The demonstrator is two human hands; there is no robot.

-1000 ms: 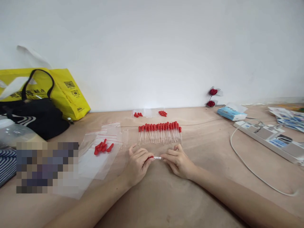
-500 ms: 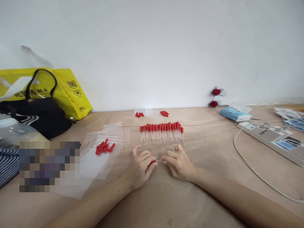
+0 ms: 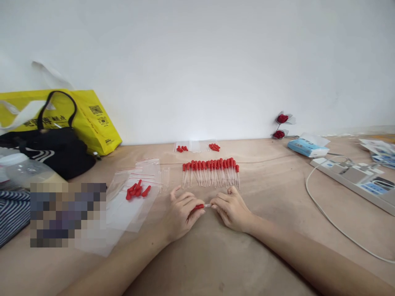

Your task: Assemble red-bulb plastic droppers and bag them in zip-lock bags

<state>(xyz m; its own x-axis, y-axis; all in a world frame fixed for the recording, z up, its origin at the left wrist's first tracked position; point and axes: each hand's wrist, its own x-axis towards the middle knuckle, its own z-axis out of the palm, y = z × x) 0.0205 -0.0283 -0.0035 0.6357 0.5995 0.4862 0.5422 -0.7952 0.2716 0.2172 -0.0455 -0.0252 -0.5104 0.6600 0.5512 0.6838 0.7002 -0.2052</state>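
Near the middle of the table, my left hand (image 3: 185, 211) pinches a red rubber bulb (image 3: 199, 206). A clear thin tube (image 3: 207, 205) runs from the bulb's end to my right hand (image 3: 230, 209), whose fingers are closed on it. Beyond my hands lies a row of clear droppers with red bulbs (image 3: 211, 170), side by side. Several loose red bulbs (image 3: 138, 190) rest on clear zip bags (image 3: 123, 213) to the left. A few bare clear tubes (image 3: 166, 179) lie between those bags and the row.
At the back are small bags with red bulbs (image 3: 214, 146). A yellow bag (image 3: 101, 123), black bag (image 3: 61, 152) and plastic jar (image 3: 31, 170) stand left. Right are a tissue pack (image 3: 305, 146), power strip (image 3: 354, 181), white cable (image 3: 327, 222) and red roses (image 3: 279, 134).
More of the red bulb shows at my left fingertips, and both hands have risen slightly in view. The whole scene has shifted a little to the right.
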